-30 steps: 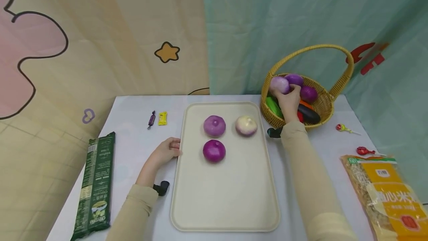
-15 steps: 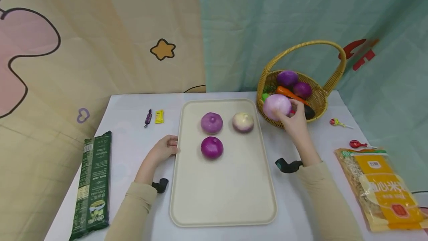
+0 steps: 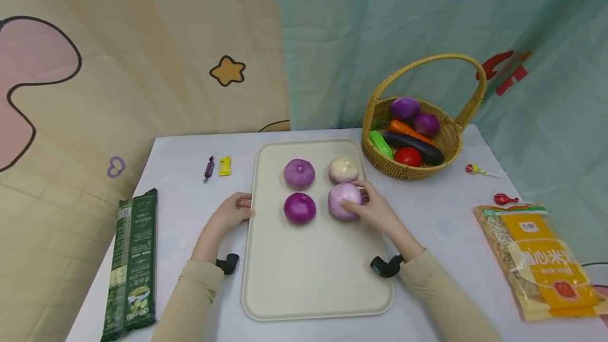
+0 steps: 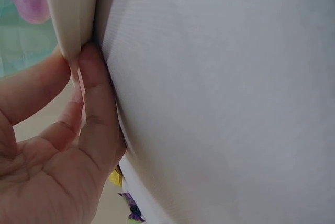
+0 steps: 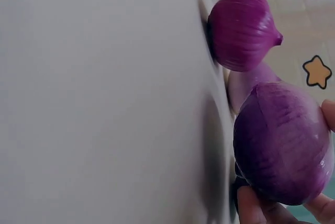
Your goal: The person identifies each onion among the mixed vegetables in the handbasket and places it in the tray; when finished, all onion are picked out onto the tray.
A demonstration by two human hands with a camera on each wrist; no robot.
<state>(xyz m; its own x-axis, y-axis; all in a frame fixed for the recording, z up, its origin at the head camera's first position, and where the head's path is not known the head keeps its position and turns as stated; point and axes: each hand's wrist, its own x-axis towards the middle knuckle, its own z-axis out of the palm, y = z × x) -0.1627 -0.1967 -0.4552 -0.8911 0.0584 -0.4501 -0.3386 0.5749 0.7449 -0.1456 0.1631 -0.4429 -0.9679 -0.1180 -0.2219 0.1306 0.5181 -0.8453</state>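
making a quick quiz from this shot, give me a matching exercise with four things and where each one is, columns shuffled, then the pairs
Things:
1. pale purple onion
2. tomato
3. green packet
4. yellow candy

Places:
A. in the wicker basket
B. on the table, left of the tray, near its far corner
C. on the tray, in the right hand
D. along the table's left edge

Pairs: 1-C, 2-A, 3-D, 4-B

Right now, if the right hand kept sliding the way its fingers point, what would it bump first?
Probably the dark purple onion: the right hand holds a pale onion and points left at it, though depth is unclear.
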